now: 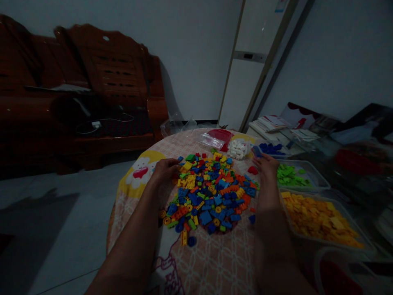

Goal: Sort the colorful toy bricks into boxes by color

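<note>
Nothing readable; blue label point(281, 5) too small to read.

Round table point(221, 260), covered in lattice-patterned cloth. Bears: loose heap of mixed-colour toy bricks point(211, 194), centre; pile of white pieces point(238, 148), far side; clear plastic packaging point(211, 141), adjacent.

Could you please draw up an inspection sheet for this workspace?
Surface: patterned tablecloth with a rounded outline.
Job's things: mixed pile of coloured bricks; white bricks beyond it; blue bricks, green bricks and yellow bricks in plastic trays on the right.
Clutter: clear plastic packaging at the far side; papers far right.
Left hand: at the pile's left edge, grip unclear.
Right hand: holding a blue piece.
Cables: white cable on the wooden bench.
Surroundings: tall white unit behind; dim light.
</note>
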The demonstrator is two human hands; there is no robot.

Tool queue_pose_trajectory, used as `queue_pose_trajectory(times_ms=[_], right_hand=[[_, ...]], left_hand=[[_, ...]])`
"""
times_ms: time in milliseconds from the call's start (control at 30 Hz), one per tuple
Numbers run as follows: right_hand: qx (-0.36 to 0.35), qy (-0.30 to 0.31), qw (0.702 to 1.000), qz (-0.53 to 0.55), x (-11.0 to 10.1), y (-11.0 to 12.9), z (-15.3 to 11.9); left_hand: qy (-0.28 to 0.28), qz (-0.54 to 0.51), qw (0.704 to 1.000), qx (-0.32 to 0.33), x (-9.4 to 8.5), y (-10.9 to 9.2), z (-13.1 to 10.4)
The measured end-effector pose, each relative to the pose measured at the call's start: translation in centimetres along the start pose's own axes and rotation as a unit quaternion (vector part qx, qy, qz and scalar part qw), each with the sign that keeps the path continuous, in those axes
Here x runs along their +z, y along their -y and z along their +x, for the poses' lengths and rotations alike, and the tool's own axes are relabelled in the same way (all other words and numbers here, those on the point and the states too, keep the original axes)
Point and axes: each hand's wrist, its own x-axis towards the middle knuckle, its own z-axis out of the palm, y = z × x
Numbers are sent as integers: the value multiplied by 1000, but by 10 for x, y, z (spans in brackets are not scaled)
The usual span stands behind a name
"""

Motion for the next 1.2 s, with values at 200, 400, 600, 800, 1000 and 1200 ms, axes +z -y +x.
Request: queue_pose_trajectory(times_ms=[200, 400, 600, 800, 1000, 1200], right_hand=[[-7, -90, 988, 126, -10, 3, 22], [-8, 12, 998, 58, -8, 12, 2], [16, 247, 961, -127, 16, 43, -50], [-4, 473, 812, -342, 46, 58, -94], [-103, 603, 640, -465, 82, 50, -133], [-222, 529, 582, -577, 96, 32, -138]], left_hand=[[5, -3, 1000, -18, 1, -4, -3], [-1, 32, 999, -22, 1, -10, -6], [5, 12, 999, -38, 2, -12, -8], [2, 19, 1000, -16, 0, -8, -5], [7, 2, 1000, -16, 0, -7, -4], [9, -56, 997, -46, 2, -10, -5]])
